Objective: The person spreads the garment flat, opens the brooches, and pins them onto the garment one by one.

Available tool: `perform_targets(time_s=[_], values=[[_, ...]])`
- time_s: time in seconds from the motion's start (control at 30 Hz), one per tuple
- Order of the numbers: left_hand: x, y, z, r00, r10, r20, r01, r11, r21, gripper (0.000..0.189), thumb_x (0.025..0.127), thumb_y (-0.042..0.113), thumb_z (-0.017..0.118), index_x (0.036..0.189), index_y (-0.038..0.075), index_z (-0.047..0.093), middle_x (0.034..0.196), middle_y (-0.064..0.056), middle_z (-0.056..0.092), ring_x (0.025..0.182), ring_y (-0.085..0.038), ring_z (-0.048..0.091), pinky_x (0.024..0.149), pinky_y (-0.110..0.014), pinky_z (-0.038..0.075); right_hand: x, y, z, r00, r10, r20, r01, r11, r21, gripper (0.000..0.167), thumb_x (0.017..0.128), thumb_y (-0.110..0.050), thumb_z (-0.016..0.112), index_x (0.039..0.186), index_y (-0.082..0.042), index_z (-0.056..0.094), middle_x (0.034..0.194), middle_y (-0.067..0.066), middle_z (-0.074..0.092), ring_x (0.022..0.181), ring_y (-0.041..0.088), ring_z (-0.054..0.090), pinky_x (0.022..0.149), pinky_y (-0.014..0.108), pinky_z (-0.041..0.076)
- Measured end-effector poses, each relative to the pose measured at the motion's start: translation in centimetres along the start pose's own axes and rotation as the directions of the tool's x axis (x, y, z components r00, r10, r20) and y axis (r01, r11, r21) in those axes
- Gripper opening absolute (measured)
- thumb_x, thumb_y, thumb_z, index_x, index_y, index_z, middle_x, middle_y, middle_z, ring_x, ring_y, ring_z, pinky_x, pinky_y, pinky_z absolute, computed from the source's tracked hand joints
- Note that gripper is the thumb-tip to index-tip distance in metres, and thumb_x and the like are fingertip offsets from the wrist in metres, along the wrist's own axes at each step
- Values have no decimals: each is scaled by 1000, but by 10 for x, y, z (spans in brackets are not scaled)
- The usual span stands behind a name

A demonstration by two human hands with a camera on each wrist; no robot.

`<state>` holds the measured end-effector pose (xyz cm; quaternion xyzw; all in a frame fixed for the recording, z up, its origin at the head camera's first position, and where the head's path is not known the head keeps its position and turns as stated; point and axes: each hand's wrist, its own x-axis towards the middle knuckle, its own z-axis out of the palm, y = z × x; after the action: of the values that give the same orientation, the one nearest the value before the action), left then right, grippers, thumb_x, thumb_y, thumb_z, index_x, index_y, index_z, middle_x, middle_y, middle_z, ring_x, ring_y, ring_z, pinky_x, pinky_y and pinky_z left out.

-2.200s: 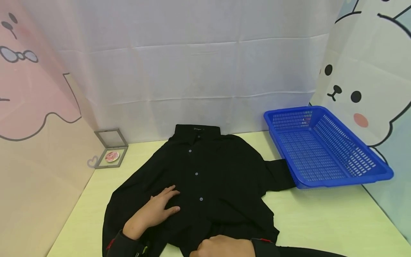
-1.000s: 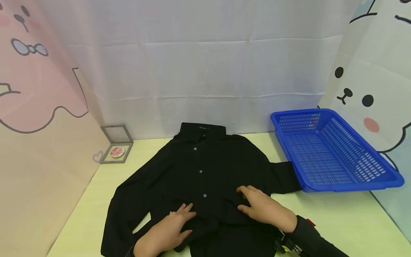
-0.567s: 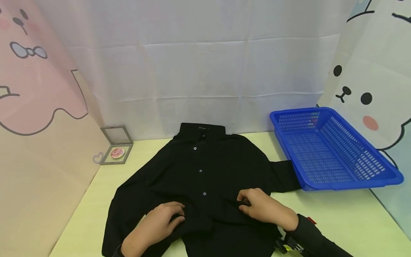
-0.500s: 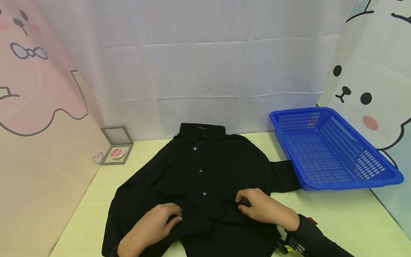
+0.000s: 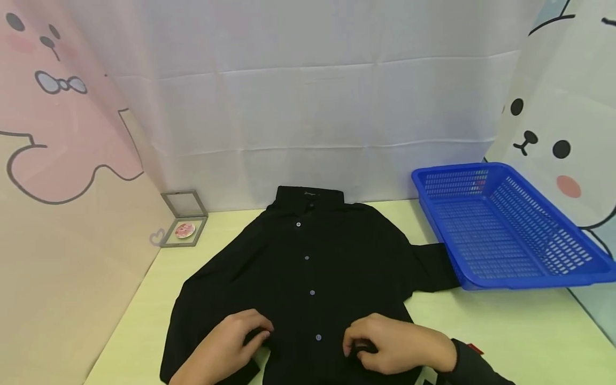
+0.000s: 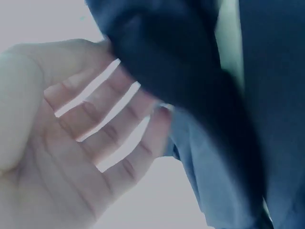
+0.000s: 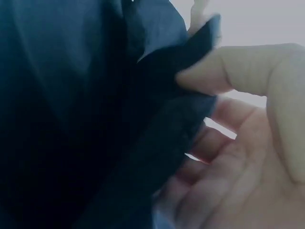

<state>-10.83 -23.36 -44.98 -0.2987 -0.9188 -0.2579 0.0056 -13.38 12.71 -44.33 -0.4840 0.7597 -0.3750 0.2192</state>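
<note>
A black button-up shirt [image 5: 337, 256] lies front side up, collar toward the back wall, its lower part running past the near edge of the head view. On its left side, my left hand [image 5: 231, 342] pinches the fabric; in the left wrist view, dark cloth [image 6: 190, 71] lies between thumb and fingers [image 6: 109, 133]. My right hand [image 5: 392, 342] grips the shirt's right side, low down. There, in the right wrist view, the thumb presses a fold of cloth [image 7: 162, 119] against the curled fingers. A line of several pale buttons runs down the shirt front between the hands.
A blue plastic basket [image 5: 534, 282] stands at the right, against the shirt's short right sleeve [image 5: 435, 267]. At the back left is an open grey-framed box [image 5: 202, 224] holding a pink round item [image 5: 185, 230]. White cloth [image 5: 308, 107] hangs behind the pale table [image 5: 130, 331].
My right hand has risen from the near edge to the shirt's right side; my left hand has slid nearer. Both took hold of fabric and drew it toward me, and a lower button now shows.
</note>
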Motion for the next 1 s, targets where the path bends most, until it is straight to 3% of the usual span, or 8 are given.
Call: perform_targets(time_s=[0.13,0.3,0.47,0.57,0.63,0.7,0.9,1.0], values=[[-10,-7,1,980,-199,2,197,971,133,31,86,-7,74,98,22,71,96,15,66,89,-6,66,76,-29,59,0,1,7,994,79,70,-77,996,-35,19,96,-2,61,106,-14,73,75,-15,49,61,-10,38,56,12,43],[-18,-15,1,857,-513,52,489,841,233,27,81,-1,79,92,22,67,88,9,61,79,-12,62,64,-37,53,-1,4,8,983,163,87,-158,985,-61,19,95,-3,63,105,-16,73,73,-18,49,59,-8,40,56,13,44],[-28,-24,-4,746,-658,102,605,734,308,20,83,1,71,96,13,62,85,0,58,72,-18,57,60,-45,48,0,3,8,979,181,95,-175,982,-65,20,93,-3,64,105,-16,73,73,-18,49,59,-7,40,56,14,44],[-32,-28,-8,703,-699,129,637,700,322,22,86,14,77,101,10,62,87,-3,59,75,-21,59,63,-47,50,0,3,8,976,192,103,-186,981,-61,20,94,-3,64,106,-16,72,73,-18,49,59,-7,40,56,14,44],[-31,-29,-9,695,-704,147,650,702,290,31,85,25,83,104,9,64,91,-3,61,79,-21,62,66,-47,52,0,3,8,974,200,107,-195,979,-58,20,94,-3,64,106,-17,72,72,-18,48,58,-7,40,56,14,44],[-28,-28,-7,708,-688,160,649,723,238,37,83,29,87,105,9,65,92,-3,62,81,-20,62,69,-46,53,0,4,8,973,204,109,-199,978,-57,20,94,-3,64,106,-16,72,71,-18,48,58,-7,39,55,14,43],[-21,-24,4,811,-581,66,571,812,122,25,79,11,88,96,19,70,88,3,64,80,-14,63,71,-38,55,1,4,8,974,200,105,-193,978,-74,19,94,-4,65,106,-17,72,74,-18,49,59,-7,41,57,15,45],[-19,-24,10,846,-534,-1,528,837,144,20,82,7,84,85,23,73,86,6,62,79,-13,63,69,-37,56,1,4,8,974,200,104,-192,978,-78,19,93,-4,65,105,-17,73,73,-18,49,59,-7,41,57,15,45]])
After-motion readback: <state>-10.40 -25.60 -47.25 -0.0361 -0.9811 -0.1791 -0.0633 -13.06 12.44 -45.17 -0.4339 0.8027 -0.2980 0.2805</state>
